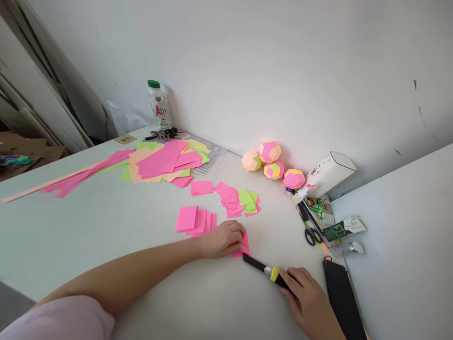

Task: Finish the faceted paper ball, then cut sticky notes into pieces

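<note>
My left hand (224,238) lies with curled fingers on a folded piece of pink paper (246,242), pinning it against the table. Part of that paper is hidden beneath the fingers. In my right hand (306,295) is a utility knife (257,263) with a black blade and a yellow-and-white slider. The blade's tip touches the lower edge of the pink paper. Beside my left wrist sits a row of folded pink papers (187,218). Beyond the hand are small pink slips (230,198) and green slips (248,200).
Larger coloured sheets (163,160) and long paper strips (88,174) cover the table's far left. A bottle (160,106) and keys (164,134) stand behind them. Paper balls (269,152) line the wall. Scissors (313,236) and a black pouch (341,293) lie right.
</note>
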The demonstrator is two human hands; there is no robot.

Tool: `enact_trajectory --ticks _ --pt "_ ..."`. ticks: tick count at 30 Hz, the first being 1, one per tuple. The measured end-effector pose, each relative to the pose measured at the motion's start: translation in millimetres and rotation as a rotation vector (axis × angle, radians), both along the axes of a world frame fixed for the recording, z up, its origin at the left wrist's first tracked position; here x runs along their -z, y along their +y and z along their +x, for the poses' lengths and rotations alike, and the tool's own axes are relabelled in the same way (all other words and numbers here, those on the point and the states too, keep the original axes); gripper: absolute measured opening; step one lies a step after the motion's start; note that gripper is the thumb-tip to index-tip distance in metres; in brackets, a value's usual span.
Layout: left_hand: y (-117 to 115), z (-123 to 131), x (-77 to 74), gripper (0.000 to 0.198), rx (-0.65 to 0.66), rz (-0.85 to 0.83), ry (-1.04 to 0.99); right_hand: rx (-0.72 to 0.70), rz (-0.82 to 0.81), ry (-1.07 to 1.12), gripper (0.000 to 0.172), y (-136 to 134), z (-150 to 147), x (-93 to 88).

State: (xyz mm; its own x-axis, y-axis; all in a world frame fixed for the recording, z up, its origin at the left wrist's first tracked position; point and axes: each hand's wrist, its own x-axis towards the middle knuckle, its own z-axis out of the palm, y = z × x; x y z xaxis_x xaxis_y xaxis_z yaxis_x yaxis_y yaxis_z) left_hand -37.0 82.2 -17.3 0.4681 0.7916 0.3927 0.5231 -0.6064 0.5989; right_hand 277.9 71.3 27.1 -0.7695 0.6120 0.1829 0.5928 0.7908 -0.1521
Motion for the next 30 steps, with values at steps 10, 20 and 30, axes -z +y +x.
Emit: enact_trajectory --ticks 10,20,30 --pt "-2 -2 -7.2 0.031 0.021 -0.020 0.017 0.003 -0.028 0.007 0.032 -4 -3 -4.6" --pt "-3 -2 -3.5 0.009 0.010 -0.013 0.100 -0.027 -0.024 -0.018 0.032 -9 -7 -5.3" --pt "-3 -2 -2.7 0.014 0.000 0.007 0.161 -0.050 0.016 -0.006 0.034 -18 -16 -3.6"
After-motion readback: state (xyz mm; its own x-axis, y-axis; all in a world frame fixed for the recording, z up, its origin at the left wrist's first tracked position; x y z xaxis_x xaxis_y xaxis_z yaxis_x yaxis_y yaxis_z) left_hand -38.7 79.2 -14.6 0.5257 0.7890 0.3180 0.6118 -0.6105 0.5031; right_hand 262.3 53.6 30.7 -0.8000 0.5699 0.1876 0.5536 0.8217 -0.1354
